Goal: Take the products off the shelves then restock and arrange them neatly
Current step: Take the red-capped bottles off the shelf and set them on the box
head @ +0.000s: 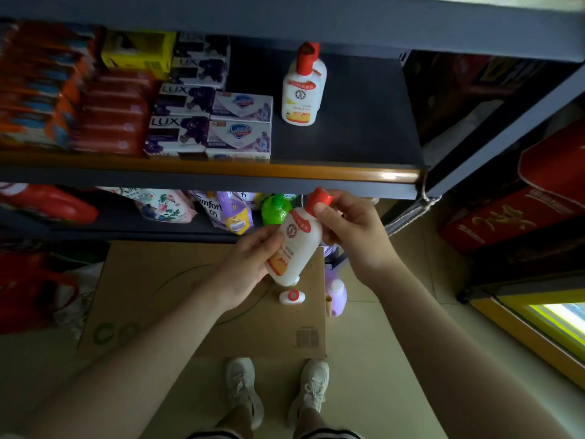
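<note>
Holding: white bottle with red cap (296, 245), tilted, below the front edge of the shelf (348, 141) and above the cardboard sheet (177, 299).
Left hand (250, 264): fingers curled round the lower body of the held bottle, clamped on it.
Right hand (351, 229): thumb and fingers curled about the neck, just under the red cap, gripping too.
Below the shelf, on the cardboard: one more small white bottle (292, 297) standing, red cap up; purple jug (336, 293) just beside the cardboard's right edge.
Lower tier under the shelf: green bottle (276, 209) and refill pouches (228, 212), dim.
On the shelf, right of centre: matching white bottles (302, 90) upright in a short row running to the back, count unclear.
On the shelf, left: soap boxes (209, 122) stacked in rows, red packs (110, 122) beyond them.
Step in hand: restocking, judged from bottles both on the shelf and waiting below.
Next move calls for: lifting the held bottle over the shelf lip, setting it upright just beside the standing ones, label forward; enough bare shelf there for it.
</note>
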Available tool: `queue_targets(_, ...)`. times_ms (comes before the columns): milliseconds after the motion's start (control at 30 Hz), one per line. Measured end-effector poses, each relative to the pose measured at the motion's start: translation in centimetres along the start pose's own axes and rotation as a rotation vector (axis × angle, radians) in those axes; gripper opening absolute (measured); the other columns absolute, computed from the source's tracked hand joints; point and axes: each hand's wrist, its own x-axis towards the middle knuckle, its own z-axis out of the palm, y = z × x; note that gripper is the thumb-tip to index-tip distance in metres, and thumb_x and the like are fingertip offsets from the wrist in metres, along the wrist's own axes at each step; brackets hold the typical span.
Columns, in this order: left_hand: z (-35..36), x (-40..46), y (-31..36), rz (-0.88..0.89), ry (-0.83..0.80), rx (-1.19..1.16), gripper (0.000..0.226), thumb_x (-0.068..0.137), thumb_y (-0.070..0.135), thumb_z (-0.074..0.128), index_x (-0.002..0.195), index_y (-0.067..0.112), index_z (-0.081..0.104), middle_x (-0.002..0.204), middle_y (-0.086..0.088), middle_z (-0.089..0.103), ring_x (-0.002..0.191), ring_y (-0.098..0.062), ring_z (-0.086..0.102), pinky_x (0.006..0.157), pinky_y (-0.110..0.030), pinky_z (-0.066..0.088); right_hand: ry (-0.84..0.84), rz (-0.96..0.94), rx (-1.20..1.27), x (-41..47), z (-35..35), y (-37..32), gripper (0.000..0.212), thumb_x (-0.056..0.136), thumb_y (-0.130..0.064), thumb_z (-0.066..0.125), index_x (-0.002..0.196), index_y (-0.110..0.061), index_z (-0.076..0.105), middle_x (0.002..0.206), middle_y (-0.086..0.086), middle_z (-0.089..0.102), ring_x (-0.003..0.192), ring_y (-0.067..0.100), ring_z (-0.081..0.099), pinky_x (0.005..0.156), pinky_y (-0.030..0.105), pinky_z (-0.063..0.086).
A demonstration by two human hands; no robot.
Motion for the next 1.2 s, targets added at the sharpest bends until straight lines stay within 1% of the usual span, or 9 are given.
queue_targets(200,2.1,-0.3,-1.4,0.001,-0.143,0.235,0.076,0.065,0.073,0.063,0.119,0.02,0.056,0.11,-0.009,0.061,0.101,-0.033,0.057,0.094,-0.061,0.038,0.089,0.054,-0.131,-0.5,-1.1,0.7,0.022,0.077,-0.019,0.073,0.085,-0.002,0.06,0.074,0.006,0.057,0.063,0.015,0.057,0.058,0.027,0.051)
queue_targets(333,3.2,-1.0,-3.3,-0.125,-0.193,0.061,0.066,0.066,0.072,0.062,0.115,0.028,0.064,0.12,-0.008,0.064,0.114,-0.025,0.058,0.097,-0.052,0.043,0.125,0.165,-0.29,-0.3,-1.8,1.6,0.031,0.071,-0.035,0.076,0.07,-0.012,0.055,0.062,0.0,0.051,0.057,0.015,0.046,0.055,0.03,0.039)
queue_targets(400,3.7,-1.6,-4.3,-0.178,-0.205,-0.058,0.066,0.066,0.069,0.064,0.114,0.025,0.066,0.116,-0.009,0.066,0.108,-0.022,0.062,0.089,-0.035,0.05,0.134,0.227,-0.337,-0.5,-2.1,2.0,0.033,0.072,-0.037,0.075,0.064,-0.015,0.052,0.059,-0.001,0.048,0.056,0.015,0.045,0.054,0.028,0.037)
queue_targets(533,4.6,-1.8,-4.6,-0.33,-0.15,-0.219,0.076,0.052,0.06,0.08,0.107,0.01,0.062,0.092,-0.012,0.071,0.08,-0.021,0.069,0.067,-0.03,0.056,0.13,0.521,-0.13,-0.6,-3.3,3.6,0.027,0.08,-0.035,0.069,0.069,-0.014,0.056,0.055,0.001,0.046,0.042,0.013,0.039,0.04,0.02,0.029)
queue_targets(700,5.5,-2.0,-3.9,-0.556,-0.057,0.005,0.063,0.063,0.057,0.054,0.106,0.011,0.062,0.075,-0.003,0.068,0.062,-0.013,0.064,0.053,-0.022,0.045,-0.054,0.893,0.098,-0.3,-3.3,7.8,0.039,0.085,-0.034,0.056,0.052,-0.015,0.059,0.059,0.004,0.046,0.048,0.015,0.038,0.046,0.023,0.021)
queue_targets(800,5.2,-2.0,-4.0,-0.531,0.032,0.108,0.07,0.062,0.059,0.058,0.112,0.012,0.061,0.089,-0.008,0.071,0.071,-0.017,0.065,0.058,-0.024,0.047,-0.093,0.854,0.223,-0.3,-2.6,9.1,0.031,0.087,-0.028,0.053,0.061,-0.013,0.061,0.063,0.007,0.055,0.058,0.019,0.043,0.054,0.028,0.025)
queue_targets(900,3.9,-2.5,-4.6,-0.461,0.085,0.314,0.049,0.073,0.05,0.062,0.112,0.019,0.059,0.105,-0.004,0.068,0.096,-0.018,0.064,0.083,-0.035,0.053,-0.133,0.714,0.207,-0.8,-3.0,9.2,0.02,0.09,-0.024,0.056,0.078,-0.009,0.06,0.073,0.011,0.055,0.064,0.021,0.045,0.058,0.03,0.03)
queue_targets(1033,1.7,-3.4,-6.9,-0.418,0.07,0.537,0.018,0.088,0.024,0.062,0.103,0.028,0.053,0.101,0.014,0.061,0.1,-0.005,0.059,0.083,-0.019,0.049,-0.316,0.516,-0.154,-1.4,-3.7,10.0,0.007,0.084,-0.017,0.065,0.088,-0.011,0.066,0.075,0.007,0.057,0.067,0.015,0.049,0.062,0.024,0.037)
queue_targets(1200,-1.5,-3.4,-9.1,-0.437,0.184,0.758,0.017,0.092,0.028,0.054,0.108,0.024,0.055,0.107,0.003,0.063,0.098,-0.011,0.059,0.089,-0.029,0.046,-0.328,0.224,-0.765,-3.1,-1.9,14.0,0.024,0.08,-0.022,0.071,0.102,-0.014,0.065,0.089,-0.006,0.06,0.08,0.009,0.056,0.064,0.008,0.039)
